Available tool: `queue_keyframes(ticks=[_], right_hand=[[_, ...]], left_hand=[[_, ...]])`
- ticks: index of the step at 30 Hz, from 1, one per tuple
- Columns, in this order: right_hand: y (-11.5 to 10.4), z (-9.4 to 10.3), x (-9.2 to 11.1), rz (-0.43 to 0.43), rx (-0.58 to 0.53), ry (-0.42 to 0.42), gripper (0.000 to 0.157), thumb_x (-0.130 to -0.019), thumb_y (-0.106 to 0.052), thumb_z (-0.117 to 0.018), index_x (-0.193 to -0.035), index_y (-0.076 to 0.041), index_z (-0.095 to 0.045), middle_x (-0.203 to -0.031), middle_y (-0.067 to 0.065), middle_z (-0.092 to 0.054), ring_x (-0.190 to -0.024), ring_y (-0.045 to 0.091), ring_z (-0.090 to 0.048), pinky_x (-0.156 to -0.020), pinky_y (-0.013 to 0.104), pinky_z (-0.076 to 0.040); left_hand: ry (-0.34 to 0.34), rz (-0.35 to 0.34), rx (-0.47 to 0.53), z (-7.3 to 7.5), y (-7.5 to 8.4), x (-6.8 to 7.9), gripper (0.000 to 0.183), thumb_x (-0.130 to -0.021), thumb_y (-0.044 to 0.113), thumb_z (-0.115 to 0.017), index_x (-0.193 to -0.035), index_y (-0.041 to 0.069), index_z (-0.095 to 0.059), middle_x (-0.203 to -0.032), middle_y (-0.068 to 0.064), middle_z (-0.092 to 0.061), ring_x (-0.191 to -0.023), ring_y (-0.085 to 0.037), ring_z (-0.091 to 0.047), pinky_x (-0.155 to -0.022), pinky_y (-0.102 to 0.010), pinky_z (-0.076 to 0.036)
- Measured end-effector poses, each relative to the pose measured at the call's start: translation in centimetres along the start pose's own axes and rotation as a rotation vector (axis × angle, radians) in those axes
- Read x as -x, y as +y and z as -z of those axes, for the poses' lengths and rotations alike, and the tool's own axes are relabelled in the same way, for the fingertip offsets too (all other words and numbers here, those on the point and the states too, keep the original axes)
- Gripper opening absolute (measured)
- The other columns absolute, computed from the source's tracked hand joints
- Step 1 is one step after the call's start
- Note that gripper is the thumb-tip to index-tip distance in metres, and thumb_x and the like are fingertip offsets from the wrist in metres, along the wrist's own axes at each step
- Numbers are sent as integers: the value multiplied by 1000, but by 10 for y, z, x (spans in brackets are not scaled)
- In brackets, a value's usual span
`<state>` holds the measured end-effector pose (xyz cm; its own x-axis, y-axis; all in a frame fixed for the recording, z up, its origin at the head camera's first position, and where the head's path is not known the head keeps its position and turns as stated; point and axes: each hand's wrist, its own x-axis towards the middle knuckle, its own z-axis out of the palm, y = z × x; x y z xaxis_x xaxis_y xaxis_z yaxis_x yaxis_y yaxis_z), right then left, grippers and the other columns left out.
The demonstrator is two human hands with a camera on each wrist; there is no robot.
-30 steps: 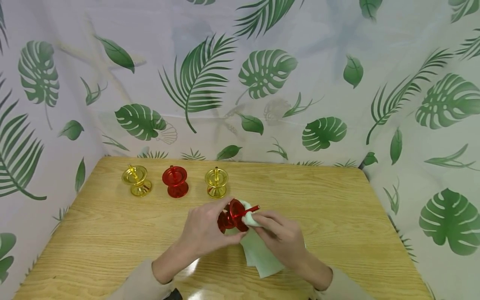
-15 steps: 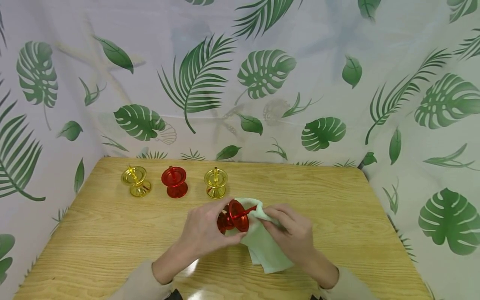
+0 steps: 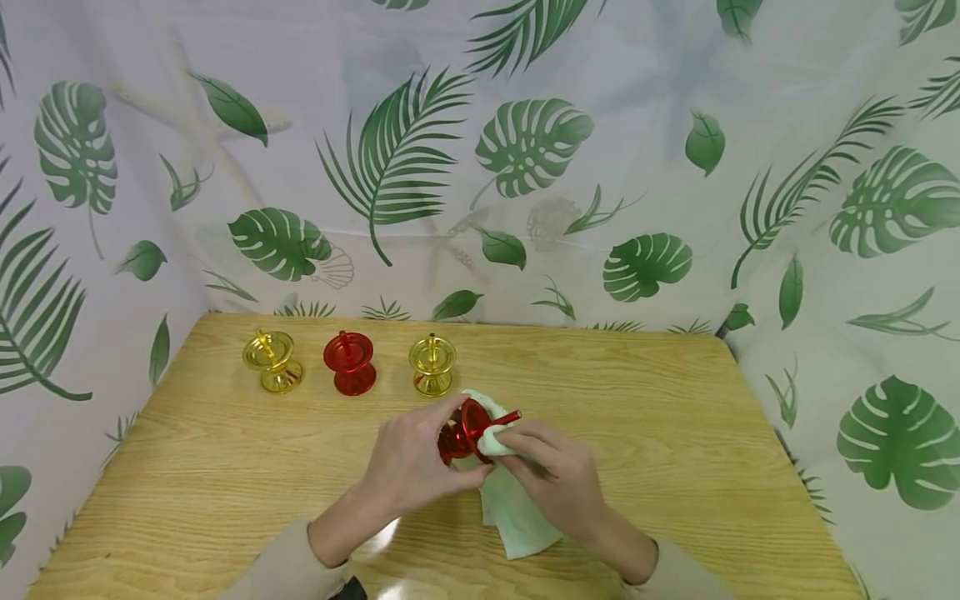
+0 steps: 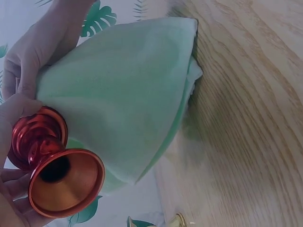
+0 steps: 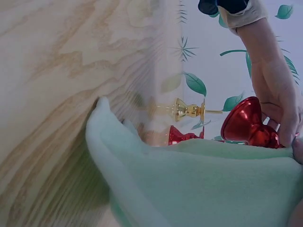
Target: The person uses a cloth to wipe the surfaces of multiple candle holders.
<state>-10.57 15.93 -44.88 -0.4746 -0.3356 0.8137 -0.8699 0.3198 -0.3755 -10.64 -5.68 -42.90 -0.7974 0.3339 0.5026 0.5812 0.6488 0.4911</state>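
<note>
My left hand (image 3: 412,454) grips a shiny red metal candle holder (image 3: 474,423), tipped sideways so its dish and spike point right. In the left wrist view the holder's hollow flared base (image 4: 66,183) faces the camera. A pale green cloth (image 3: 517,512) is pinched in my right hand (image 3: 558,471), its bunched part pressed around the spike close to the dish. The spike's tip sticks out past the fingers. The rest of the cloth hangs below, filling much of the right wrist view (image 5: 203,184).
Along the back of the wooden table (image 3: 600,375) stand a gold candle holder (image 3: 281,375), a red candle holder (image 3: 354,379) and another gold candle holder (image 3: 432,379). A white leaf-print backdrop (image 3: 420,275) rises behind and at both sides.
The right hand slid the cloth out toward the spike's tip, then back left toward the dish, uncovering the tip again. My left hand keeps its hold on the candle holder, nearly still.
</note>
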Motion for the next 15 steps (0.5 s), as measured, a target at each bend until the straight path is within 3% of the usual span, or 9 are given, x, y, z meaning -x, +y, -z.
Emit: queue_keyframes(ticks=[3,6,9,15], right_hand=[[0,3,-1,-34,-25,-25,27,-101,-23,-68,-104,1,-78,-93,15,-78,-75,23,-77,-73,13,-60],[2,9,-3,-59,-71,-13,26,-100,-22,-68,-103,3,-77,-94,18,-78,-80,24,-78,-78,13,-60],[5,16,-7,-72,-120,20,24,-99,-19,-70,-101,4,-77,-93,20,-77,-88,18,-77,-82,13,-60],[9,28,-14,-50,-131,69,24,-99,-17,-71,-99,6,-76,-90,21,-75,-95,7,-75,-85,13,-59]], left_hand=[[-8,19,24,1,-2,1,61,-68,39,-94,-120,17,-70,-86,7,-77,-70,-2,-67,-58,-11,-47],[-19,85,93,3,-4,1,65,-69,37,-94,-125,12,-71,-90,3,-80,-71,-6,-71,-60,-12,-50],[-34,188,206,6,-3,0,68,-71,34,-94,-129,8,-71,-95,-1,-81,-75,-11,-75,-64,-15,-56],[-76,433,509,13,1,-5,65,-78,30,-93,-134,10,-68,-108,-2,-80,-85,-12,-72,-74,-23,-61]])
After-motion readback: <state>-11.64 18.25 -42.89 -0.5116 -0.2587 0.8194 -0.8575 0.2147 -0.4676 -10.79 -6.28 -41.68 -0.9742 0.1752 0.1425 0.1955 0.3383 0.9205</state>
